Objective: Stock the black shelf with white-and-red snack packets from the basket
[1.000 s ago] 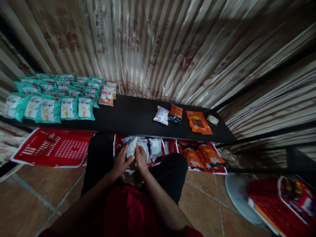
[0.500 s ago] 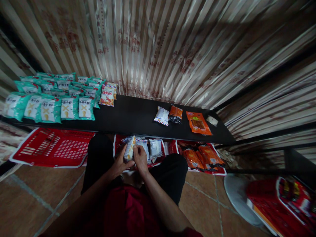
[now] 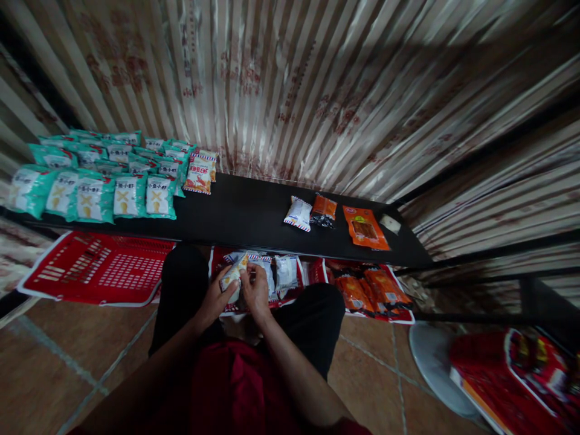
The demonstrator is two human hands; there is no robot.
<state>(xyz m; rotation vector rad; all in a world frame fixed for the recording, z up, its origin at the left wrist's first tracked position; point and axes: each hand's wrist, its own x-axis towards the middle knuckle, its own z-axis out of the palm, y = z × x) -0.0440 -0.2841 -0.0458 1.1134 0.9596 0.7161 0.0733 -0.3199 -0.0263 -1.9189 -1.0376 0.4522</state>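
Observation:
Between my knees, my left hand (image 3: 217, 299) is closed round a small white and yellow snack packet (image 3: 234, 272). My right hand (image 3: 256, 291) pinches the same packet at its right edge. Both hands are above a red basket (image 3: 296, 295) holding white packets (image 3: 285, 270). On the black bench (image 3: 235, 208) ahead lie a white packet (image 3: 298, 213), a small orange and black packet (image 3: 323, 210) and a larger orange packet (image 3: 365, 227).
Several green packets (image 3: 95, 196) and an orange-white packet (image 3: 199, 172) cover the bench's left part. A red basket (image 3: 131, 272) stands below left. Another, with orange packets (image 3: 385, 287), is at right. A grey round stool (image 3: 435, 362) and red items (image 3: 493, 374) are lower right.
The packet in my hands has tipped from nearly upright to slanting, its lower end swinging left. My left hand has shifted slightly left. The view has moved a little.

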